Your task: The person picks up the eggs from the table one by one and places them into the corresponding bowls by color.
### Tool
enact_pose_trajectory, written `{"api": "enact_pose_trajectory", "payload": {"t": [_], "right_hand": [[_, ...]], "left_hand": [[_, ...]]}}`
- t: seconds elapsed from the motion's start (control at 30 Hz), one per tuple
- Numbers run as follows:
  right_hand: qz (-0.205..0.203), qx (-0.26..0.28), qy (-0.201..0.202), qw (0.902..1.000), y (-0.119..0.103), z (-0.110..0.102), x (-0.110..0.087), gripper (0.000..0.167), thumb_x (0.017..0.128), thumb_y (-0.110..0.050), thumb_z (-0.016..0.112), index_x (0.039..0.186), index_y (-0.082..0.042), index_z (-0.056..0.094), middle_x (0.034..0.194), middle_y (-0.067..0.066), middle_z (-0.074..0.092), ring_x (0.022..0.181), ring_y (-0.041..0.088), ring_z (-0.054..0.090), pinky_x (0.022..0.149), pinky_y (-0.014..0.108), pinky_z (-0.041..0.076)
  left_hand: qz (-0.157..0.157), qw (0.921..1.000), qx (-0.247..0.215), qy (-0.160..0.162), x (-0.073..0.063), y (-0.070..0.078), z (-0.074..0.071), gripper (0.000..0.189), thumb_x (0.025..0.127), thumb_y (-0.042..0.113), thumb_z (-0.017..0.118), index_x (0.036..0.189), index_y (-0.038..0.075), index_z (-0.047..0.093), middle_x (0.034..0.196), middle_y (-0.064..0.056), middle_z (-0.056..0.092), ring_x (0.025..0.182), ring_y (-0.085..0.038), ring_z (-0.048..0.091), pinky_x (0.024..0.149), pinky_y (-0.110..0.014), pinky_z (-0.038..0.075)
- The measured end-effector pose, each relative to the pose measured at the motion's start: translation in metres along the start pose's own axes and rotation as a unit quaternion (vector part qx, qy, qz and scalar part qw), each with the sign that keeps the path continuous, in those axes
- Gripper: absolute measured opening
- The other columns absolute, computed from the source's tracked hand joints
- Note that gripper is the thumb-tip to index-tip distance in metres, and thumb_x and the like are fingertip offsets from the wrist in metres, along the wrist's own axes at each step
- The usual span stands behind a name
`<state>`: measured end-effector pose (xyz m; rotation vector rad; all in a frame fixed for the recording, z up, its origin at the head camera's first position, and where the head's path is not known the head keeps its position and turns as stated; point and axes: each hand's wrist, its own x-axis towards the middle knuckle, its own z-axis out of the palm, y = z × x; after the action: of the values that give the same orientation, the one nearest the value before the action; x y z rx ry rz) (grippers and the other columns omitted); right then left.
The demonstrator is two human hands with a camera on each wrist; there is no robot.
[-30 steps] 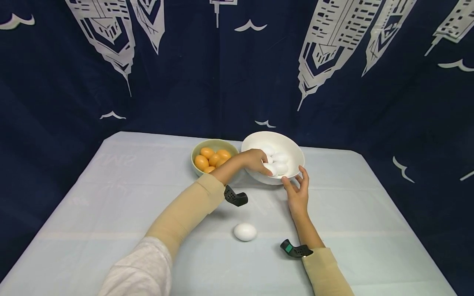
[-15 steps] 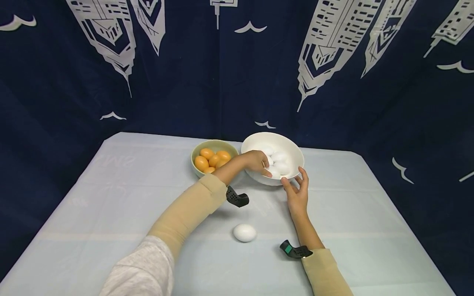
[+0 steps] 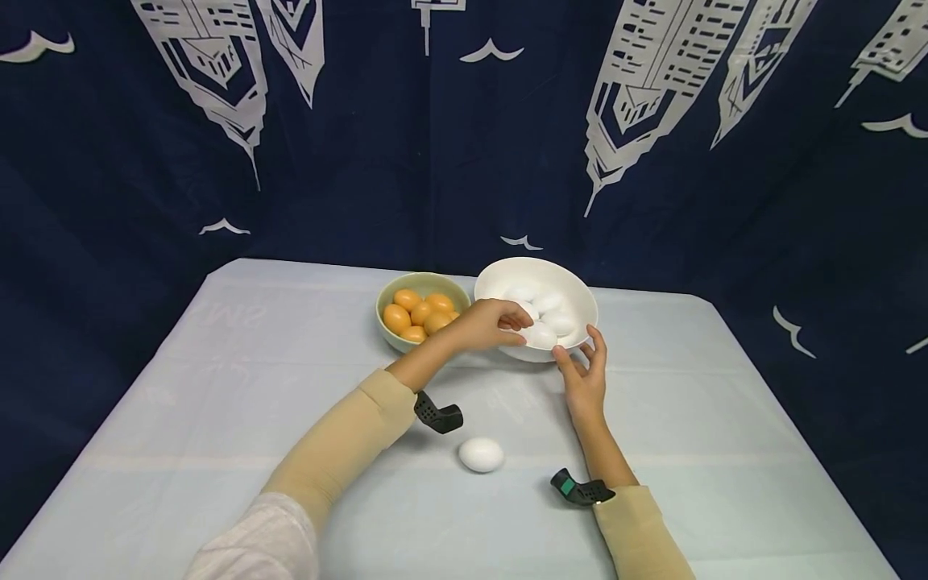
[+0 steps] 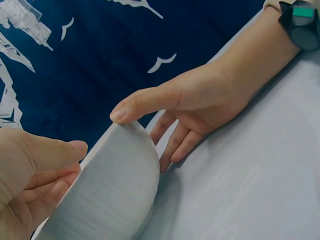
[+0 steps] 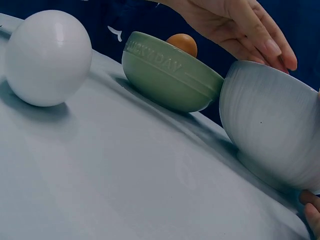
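Note:
My left hand (image 3: 487, 324) hovers at the near left rim of a white bowl (image 3: 500, 278), its fingers loosely bent with nothing between them. Several white eggs (image 3: 558, 323) lie in that bowl. My right hand (image 3: 584, 387) holds the bowl's near right side; in the left wrist view its thumb presses the rim and the other fingers support the outside wall. A single white egg (image 3: 481, 455) rests on the table in front of the bowls; it looms large in the right wrist view. The eggs are hidden behind the bowl's wall in the left wrist view.
Left of the white bowl, close against it, stands a green bowl (image 5: 165, 75) with several orange, egg-shaped pieces (image 3: 396, 318). Both are near the back edge of the pale table (image 3: 239, 403). A dark blue patterned cloth (image 3: 464, 161) hangs behind.
My left hand, which was down among the eggs in the white bowl, has let go and drawn back left and toward me. My right hand keeps its hold on the bowl.

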<state>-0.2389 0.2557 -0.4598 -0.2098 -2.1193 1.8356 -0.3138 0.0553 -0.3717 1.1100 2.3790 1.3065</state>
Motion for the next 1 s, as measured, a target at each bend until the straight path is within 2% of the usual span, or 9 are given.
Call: {"api": "enact_pose_trajectory", "payload": {"t": [0.17,0.3,0.4,0.73,0.9,1.0], "right_hand": [[0.008,0.0,-0.005,1.0,0.0,-0.001,0.001,0.07,0.099,-0.027,0.059,0.154,-0.03,0.016,0.151,0.014,0.027,0.109,0.019,0.052,0.093,0.03,0.039],[0.011,0.006,-0.004,0.9999,0.0,-0.002,0.001,0.07,0.099,-0.024,0.059,0.154,-0.028,0.016,0.151,0.013,0.027,0.11,0.02,0.052,0.092,0.028,0.04],[0.007,0.008,-0.001,0.9999,0.001,-0.001,0.001,0.071,0.099,-0.022,0.06,0.154,-0.027,0.017,0.15,0.014,0.027,0.112,0.023,0.052,0.091,0.026,0.04],[-0.012,-0.002,0.003,0.9999,0.001,0.001,0.0,0.069,0.099,-0.027,0.059,0.154,-0.028,0.018,0.148,0.017,0.029,0.109,0.023,0.053,0.088,0.024,0.041],[-0.013,0.002,0.01,0.9999,0.002,0.001,0.001,0.069,0.098,-0.027,0.062,0.153,-0.027,0.021,0.146,0.017,0.032,0.112,0.025,0.052,0.087,0.02,0.041],[-0.012,0.004,0.013,0.9998,0.002,0.001,0.0,0.069,0.097,-0.027,0.062,0.153,-0.026,0.022,0.145,0.016,0.033,0.113,0.027,0.052,0.086,0.019,0.041]], "left_hand": [[0.017,0.998,-0.06,-0.006,-0.013,-0.001,0.002,0.031,0.087,0.004,0.073,0.115,-0.007,0.064,0.116,-0.018,0.066,0.108,-0.02,0.063,0.092,-0.019,0.047],[0.034,0.9968,-0.072,0.001,-0.022,-0.003,0.005,0.03,0.087,0.005,0.074,0.114,-0.005,0.066,0.117,-0.018,0.066,0.111,-0.023,0.062,0.094,-0.019,0.045],[0.045,0.9963,-0.073,0.004,-0.028,-0.005,0.007,0.029,0.087,0.007,0.074,0.114,-0.002,0.066,0.116,-0.015,0.067,0.111,-0.019,0.062,0.094,-0.019,0.045],[0.053,0.9931,-0.067,-0.081,-0.053,-0.016,0.021,0.035,0.089,0.009,0.073,0.119,-0.005,0.063,0.12,-0.019,0.064,0.11,-0.018,0.061,0.095,-0.022,0.045],[0.038,0.9919,-0.072,-0.097,-0.065,-0.021,0.026,0.036,0.087,0.011,0.075,0.118,-0.003,0.064,0.118,-0.016,0.065,0.106,-0.014,0.062,0.093,-0.023,0.046],[0.029,0.9909,-0.08,-0.104,-0.071,-0.022,0.028,0.036,0.087,0.013,0.075,0.118,-0.002,0.064,0.118,-0.015,0.065,0.106,-0.015,0.062,0.093,-0.024,0.047]]}}
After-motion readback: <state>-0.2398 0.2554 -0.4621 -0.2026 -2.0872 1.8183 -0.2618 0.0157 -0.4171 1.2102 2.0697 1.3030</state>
